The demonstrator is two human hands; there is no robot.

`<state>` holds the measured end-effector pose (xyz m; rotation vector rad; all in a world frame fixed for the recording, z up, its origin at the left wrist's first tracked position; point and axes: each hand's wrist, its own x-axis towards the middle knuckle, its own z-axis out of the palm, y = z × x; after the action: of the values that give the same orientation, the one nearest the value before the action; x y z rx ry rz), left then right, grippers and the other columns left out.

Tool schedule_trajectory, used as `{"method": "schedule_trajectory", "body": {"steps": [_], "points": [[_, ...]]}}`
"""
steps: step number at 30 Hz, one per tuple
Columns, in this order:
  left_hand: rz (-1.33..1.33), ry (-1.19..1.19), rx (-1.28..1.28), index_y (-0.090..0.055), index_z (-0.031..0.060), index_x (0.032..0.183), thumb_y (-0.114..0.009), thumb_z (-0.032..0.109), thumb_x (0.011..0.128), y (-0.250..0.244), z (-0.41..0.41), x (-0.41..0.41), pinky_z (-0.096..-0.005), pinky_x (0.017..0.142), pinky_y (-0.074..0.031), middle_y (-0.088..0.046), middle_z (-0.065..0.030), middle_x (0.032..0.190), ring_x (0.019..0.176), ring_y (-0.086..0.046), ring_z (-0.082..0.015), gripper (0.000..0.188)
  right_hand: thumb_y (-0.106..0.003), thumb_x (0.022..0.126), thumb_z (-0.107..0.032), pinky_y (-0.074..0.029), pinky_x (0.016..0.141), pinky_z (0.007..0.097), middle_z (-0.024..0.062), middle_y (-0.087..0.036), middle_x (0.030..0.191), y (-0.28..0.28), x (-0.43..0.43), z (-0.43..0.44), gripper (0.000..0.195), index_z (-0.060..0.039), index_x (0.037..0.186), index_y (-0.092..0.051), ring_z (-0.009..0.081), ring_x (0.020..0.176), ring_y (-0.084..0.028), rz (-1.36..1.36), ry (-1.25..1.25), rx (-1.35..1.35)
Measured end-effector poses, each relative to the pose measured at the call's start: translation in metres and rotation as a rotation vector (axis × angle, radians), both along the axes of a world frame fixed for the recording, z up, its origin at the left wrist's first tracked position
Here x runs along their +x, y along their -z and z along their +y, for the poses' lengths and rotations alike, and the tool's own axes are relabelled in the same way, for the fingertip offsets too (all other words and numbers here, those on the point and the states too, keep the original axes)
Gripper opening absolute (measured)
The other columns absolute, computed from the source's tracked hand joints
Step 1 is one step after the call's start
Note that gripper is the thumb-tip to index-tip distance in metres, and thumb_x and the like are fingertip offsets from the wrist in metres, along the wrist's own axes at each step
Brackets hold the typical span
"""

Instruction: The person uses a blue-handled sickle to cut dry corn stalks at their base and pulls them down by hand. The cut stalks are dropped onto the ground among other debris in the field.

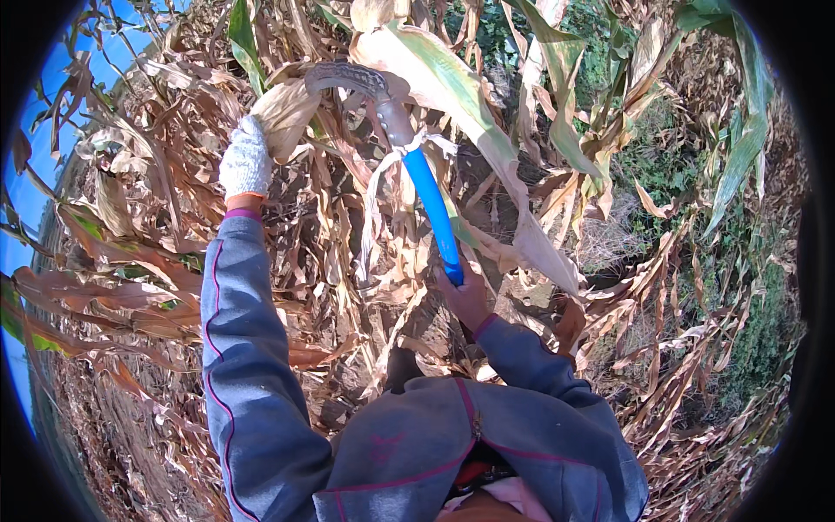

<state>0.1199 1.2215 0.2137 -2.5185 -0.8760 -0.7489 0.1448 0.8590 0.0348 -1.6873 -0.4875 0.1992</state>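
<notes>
My left hand (pixel 246 160), in a white knit glove, grips the lower part of a corn ear in its dry tan husk (pixel 287 116). In my bare right hand (pixel 468 299) is the end of the blue handle (pixel 429 202) of a sickle. Its curved, dirt-stained metal blade (pixel 349 76) arches left, and the tip overlaps the upper right side of the husk; whether they touch I cannot tell. A whitish strip of cloth or husk (pixel 408 149) hangs around the joint of handle and blade.
Dry corn stalks and leaves (pixel 333 222) crowd in front of me. A broad half-green corn leaf (pixel 456 91) crosses just right of the blade. Another husked ear (pixel 114 202) hangs at left. Green weeds (pixel 659 156) grow on the right. Bare soil (pixel 522 293) shows between stalks.
</notes>
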Motion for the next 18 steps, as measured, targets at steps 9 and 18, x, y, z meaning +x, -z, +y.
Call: {"method": "schedule_trajectory", "body": {"steps": [9, 18], "points": [[-0.068, 0.139, -0.068, -0.039, 0.0059, 0.122, -0.069, 0.016, 0.071, 0.020, 0.083, -0.025, -0.0415, 0.064, -0.052, -0.055, -0.0174, 0.098, 0.082, -0.061, -0.0329, 0.059, -0.064, 0.085, -0.012, -0.044, 0.061, 0.0250, -0.0004, -0.052, 0.077, -0.071, 0.054, 0.181, 0.024, -0.0027, 0.104, -0.053, 0.0066, 0.066, -0.047, -0.026, -0.041, 0.412], [-0.105, 0.177, -0.519, -0.044, 0.0022, 0.120, -0.075, 0.025, 0.065, 0.087, 0.157, -0.029, -0.0438, 0.079, -0.049, -0.056, -0.0225, 0.111, 0.096, -0.059, -0.0383, 0.067, -0.063, 0.082, -0.030, -0.048, 0.059, 0.0386, 0.0166, -0.063, 0.073, 0.134, 0.088, 0.221, 0.037, 0.0015, 0.099, -0.058, 0.0274, 0.063, -0.063, 0.160, -0.057, -0.472]]}}
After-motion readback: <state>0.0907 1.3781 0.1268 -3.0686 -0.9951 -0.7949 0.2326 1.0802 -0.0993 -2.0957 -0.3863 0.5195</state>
